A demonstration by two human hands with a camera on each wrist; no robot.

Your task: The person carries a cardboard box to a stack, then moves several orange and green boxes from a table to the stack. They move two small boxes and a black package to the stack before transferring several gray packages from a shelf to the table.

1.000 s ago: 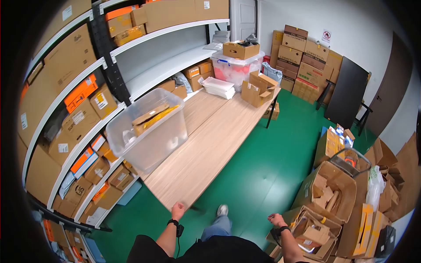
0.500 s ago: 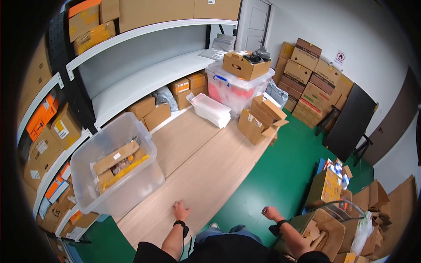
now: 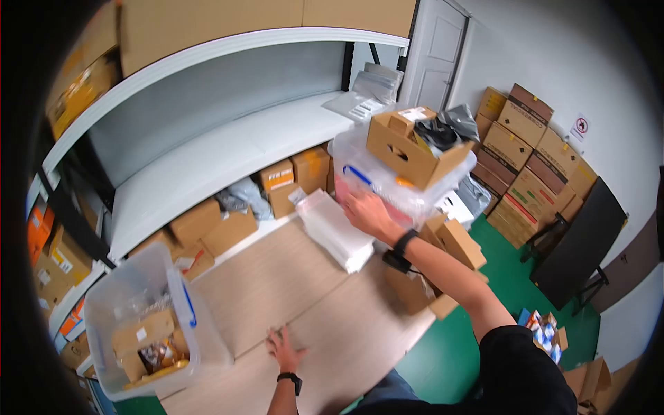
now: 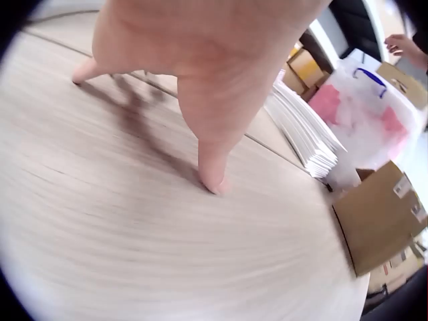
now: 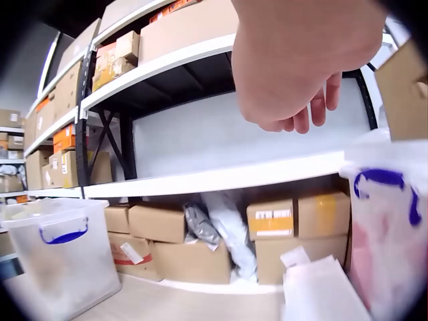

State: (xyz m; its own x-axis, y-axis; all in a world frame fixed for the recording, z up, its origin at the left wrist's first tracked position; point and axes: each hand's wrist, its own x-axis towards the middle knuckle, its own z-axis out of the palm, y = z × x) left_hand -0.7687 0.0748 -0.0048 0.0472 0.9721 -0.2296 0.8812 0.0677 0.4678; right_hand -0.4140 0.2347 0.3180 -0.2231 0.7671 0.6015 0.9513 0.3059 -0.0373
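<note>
My left hand point(image 3: 285, 351) rests its spread fingertips on the wooden table point(image 3: 256, 297). In the left wrist view the thumb and another fingertip touch the tabletop, with nothing under the palm. My right hand point(image 3: 372, 216) reaches out over a stack of white, film-like sheets or bags point(image 3: 332, 228). Behind it stands a lidded clear bin point(image 3: 353, 149) with blue handles and pinkish contents. From the right wrist view, this hand's fingers point(image 5: 317, 110) hang loosely bent and hold nothing. An open cardboard box point(image 3: 453, 238) sits beyond the right forearm, partly hidden by it.
An open clear tub point(image 3: 211, 346) with packages inside stands at the table's left. On the bin's lid lies a cardboard tray point(image 3: 408, 159) holding dark plastic. A white shelf point(image 3: 228, 166) runs along the back, above several small boxes point(image 3: 277, 176). Stacked cartons point(image 3: 519, 145) stand against the wall.
My right hand has risen from low beside the body and stretched forward over the white stack. The left hand has shifted from the table's near corner farther onto the top. The view is nearer the bin.
</note>
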